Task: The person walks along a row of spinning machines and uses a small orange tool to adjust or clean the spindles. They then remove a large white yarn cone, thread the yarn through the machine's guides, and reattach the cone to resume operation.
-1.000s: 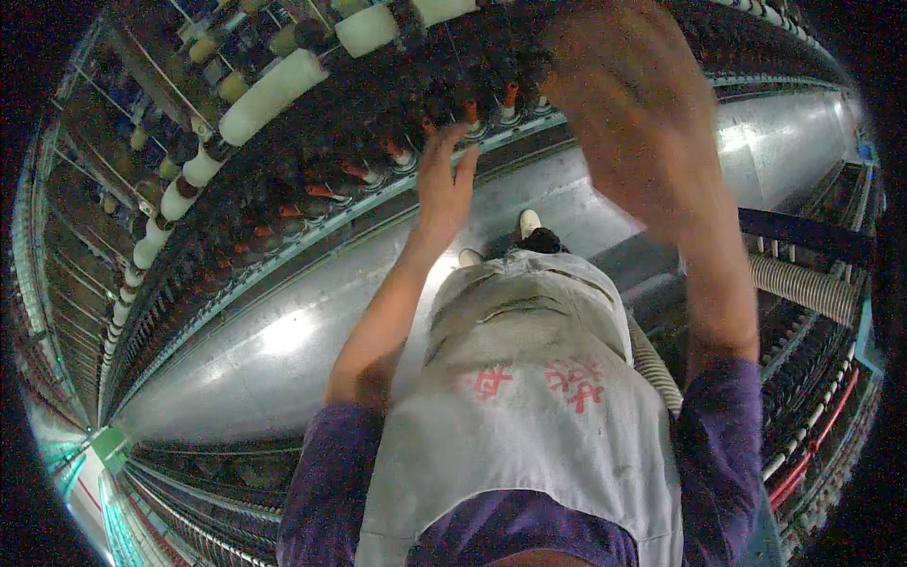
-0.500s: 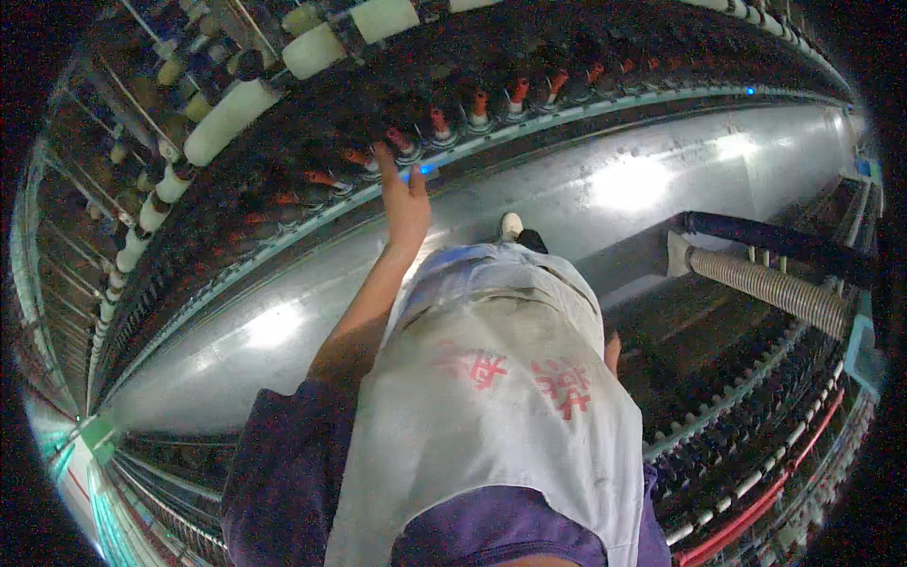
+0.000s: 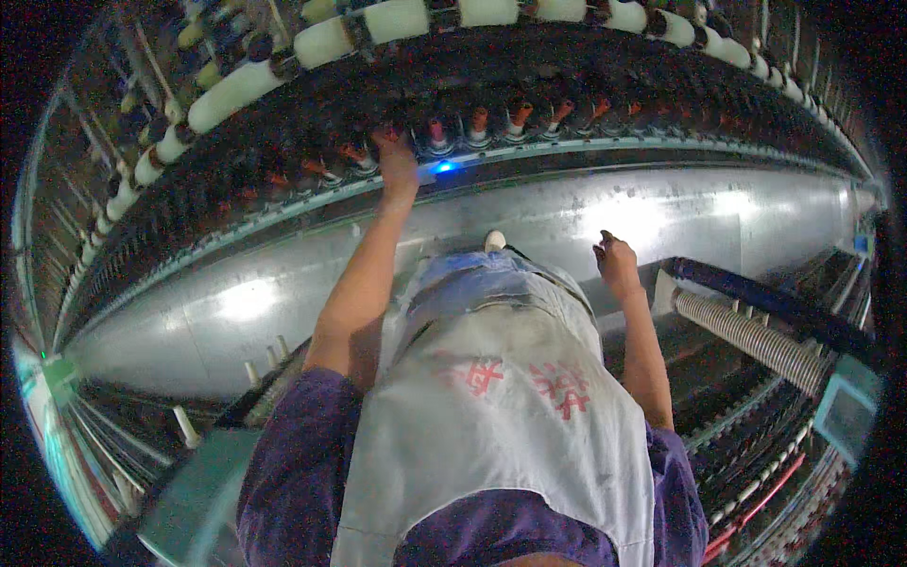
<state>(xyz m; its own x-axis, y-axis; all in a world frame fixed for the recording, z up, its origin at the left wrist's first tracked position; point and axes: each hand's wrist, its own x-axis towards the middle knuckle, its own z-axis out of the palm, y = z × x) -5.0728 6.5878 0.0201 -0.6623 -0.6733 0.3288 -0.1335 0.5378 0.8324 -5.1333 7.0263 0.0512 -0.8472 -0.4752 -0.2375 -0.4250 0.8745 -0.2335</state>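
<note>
My left hand reaches up to the row of spindles and closes around a bobbin with a reddish top. Its fingertips are blurred against the dark frame. Just right of that hand stand a pink-topped bobbin and an orange-topped bobbin, upright on their spindles. Below them, a blue light glows on the rail. My right hand is held over the floor, its fingers drawn together. Something small and dark shows at the fingertips, too small to name.
White rollers or roving bobbins line the machine's upper part. A shiny metal-grey floor runs along the aisle. To the right are a ribbed hose and a dark tube; a pale green box stands at lower left.
My left hand has moved in onto a bobbin at the spindles. My right hand has come up from beside the apron into view. The view has shifted, and a box shows at lower left.
</note>
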